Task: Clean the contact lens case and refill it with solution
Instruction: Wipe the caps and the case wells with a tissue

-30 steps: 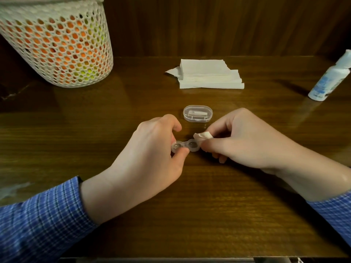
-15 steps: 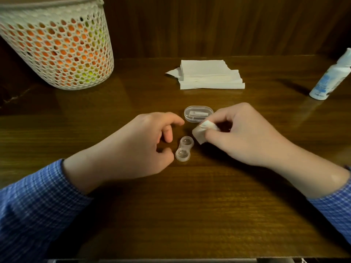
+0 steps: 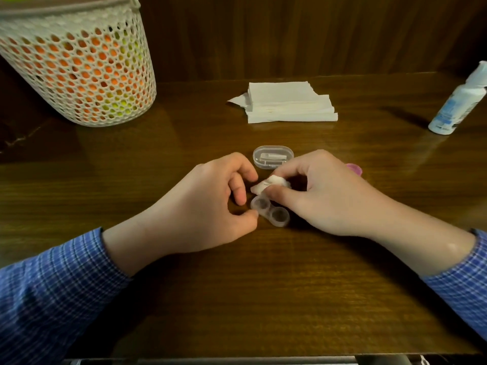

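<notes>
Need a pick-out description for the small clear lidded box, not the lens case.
Start from the stack of white paper napkins at the back of the wooden table and come toward the hands. The small clear lidded box lies just behind them. Unlike the open two-well lens case, it is one closed oval with a white piece inside.

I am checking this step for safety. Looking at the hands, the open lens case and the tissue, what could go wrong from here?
1. The lens case lies open on the table; the left hand only touches it, so wiping may push it away.
2. The right hand pinches a crumpled tissue, which may leave fibres in the wells.
3. The pink cap sits behind that hand and could be knocked.
</notes>
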A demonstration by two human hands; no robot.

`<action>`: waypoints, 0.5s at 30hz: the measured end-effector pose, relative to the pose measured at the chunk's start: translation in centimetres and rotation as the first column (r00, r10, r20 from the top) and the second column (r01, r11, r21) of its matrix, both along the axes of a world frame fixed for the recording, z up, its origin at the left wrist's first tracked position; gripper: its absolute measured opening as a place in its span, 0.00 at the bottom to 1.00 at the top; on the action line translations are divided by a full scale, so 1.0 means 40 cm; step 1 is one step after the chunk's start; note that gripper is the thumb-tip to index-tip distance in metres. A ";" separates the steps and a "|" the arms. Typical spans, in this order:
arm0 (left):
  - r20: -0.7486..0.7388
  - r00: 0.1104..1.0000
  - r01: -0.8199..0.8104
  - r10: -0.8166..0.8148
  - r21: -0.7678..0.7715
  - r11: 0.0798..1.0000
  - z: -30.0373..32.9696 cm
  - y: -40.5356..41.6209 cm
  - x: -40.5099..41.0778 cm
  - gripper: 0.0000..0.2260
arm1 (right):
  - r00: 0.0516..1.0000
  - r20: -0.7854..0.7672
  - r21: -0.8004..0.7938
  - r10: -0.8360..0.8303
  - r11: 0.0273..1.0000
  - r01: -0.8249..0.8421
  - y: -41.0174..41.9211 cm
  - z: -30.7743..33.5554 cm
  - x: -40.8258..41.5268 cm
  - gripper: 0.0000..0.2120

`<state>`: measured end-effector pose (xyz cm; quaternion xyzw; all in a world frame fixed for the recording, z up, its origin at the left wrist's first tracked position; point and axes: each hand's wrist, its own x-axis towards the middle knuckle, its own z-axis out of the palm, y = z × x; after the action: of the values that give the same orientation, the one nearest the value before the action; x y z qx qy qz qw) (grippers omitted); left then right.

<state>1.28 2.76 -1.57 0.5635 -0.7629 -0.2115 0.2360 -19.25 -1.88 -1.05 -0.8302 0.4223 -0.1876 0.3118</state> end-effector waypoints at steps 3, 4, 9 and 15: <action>0.000 1.000 -0.003 0.003 -0.014 1.000 0.002 0.009 -0.003 0.22 | 1.000 0.020 -0.015 -0.007 1.000 0.007 -0.010 0.009 -0.018 0.08; -0.006 1.000 -0.007 0.006 -0.015 1.000 0.003 0.011 -0.004 0.22 | 0.999 0.037 -0.018 -0.010 1.000 0.010 -0.013 0.011 -0.023 0.08; -0.060 0.998 -0.009 0.008 -0.011 1.000 0.001 0.016 -0.012 0.20 | 0.995 0.046 0.050 0.086 0.995 -0.088 -0.009 0.007 -0.017 0.07; -0.092 0.995 -0.034 0.031 -0.030 0.999 0.000 0.020 -0.024 0.28 | 0.994 0.034 0.055 0.102 0.993 -0.104 -0.014 0.009 -0.015 0.07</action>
<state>0.31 3.56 -1.58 0.5617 -0.7454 -0.2211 0.2829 -19.85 -2.45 -0.70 -0.8388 0.3791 -0.1721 0.3509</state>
